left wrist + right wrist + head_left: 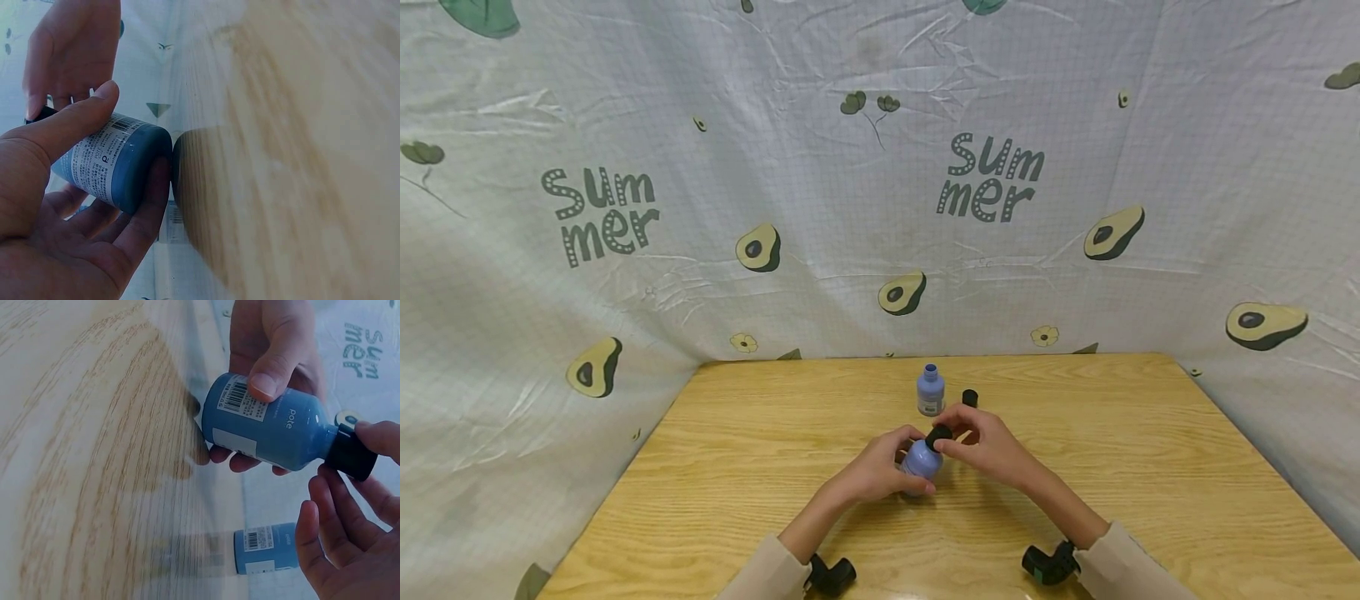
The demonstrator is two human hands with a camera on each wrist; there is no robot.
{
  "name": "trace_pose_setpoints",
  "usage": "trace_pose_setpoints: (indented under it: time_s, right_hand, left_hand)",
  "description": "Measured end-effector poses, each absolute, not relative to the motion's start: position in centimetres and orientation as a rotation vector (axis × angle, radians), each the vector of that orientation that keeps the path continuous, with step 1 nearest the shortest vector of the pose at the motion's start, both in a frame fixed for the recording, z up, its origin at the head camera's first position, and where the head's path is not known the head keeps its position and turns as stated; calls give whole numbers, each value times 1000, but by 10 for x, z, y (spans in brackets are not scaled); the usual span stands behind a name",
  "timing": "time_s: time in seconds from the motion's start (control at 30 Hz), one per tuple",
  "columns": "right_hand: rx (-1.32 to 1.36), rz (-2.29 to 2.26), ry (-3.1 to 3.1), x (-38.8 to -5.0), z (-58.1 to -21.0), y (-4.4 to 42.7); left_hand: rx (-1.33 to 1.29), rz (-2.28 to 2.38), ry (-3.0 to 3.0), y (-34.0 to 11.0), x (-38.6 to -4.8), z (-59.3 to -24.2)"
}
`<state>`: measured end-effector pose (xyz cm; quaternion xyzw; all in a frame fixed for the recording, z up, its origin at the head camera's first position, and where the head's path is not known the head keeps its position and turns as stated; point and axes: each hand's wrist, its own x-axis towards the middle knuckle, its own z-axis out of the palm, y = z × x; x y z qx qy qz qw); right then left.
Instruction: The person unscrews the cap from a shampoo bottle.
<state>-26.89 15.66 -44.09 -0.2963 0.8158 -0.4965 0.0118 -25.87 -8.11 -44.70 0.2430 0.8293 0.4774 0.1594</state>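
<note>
My left hand [880, 468] grips a blue bottle [922, 460] around its body, tilted with its neck toward the right hand. In the left wrist view the bottle [119, 156] shows a printed white label, the thumb across it and fingers underneath. The thumb and fingers of my right hand [985, 446] pinch the black cap [351, 452] at the bottle's neck. From the frames I cannot tell whether the cap is tight. Behind the hands a second blue bottle [931, 392] stands upright with its mouth uncovered. Beside it on the table is another black cap [970, 397].
The wooden table [760, 433] reaches back to a white curtain [820, 183] printed with avocados and lettering, which also hangs at both sides. Black wrist cameras [831, 575] sit on both forearms near the beige sleeves.
</note>
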Motion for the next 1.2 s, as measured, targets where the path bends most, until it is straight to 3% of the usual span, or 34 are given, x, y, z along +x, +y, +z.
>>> trace_pose_setpoints:
  time_s: [1.2]
  right_hand:
    - [-921, -1566, 2594, -267, -441, 156]
  left_hand:
    - [695, 1361, 2376, -81, -259, -447]
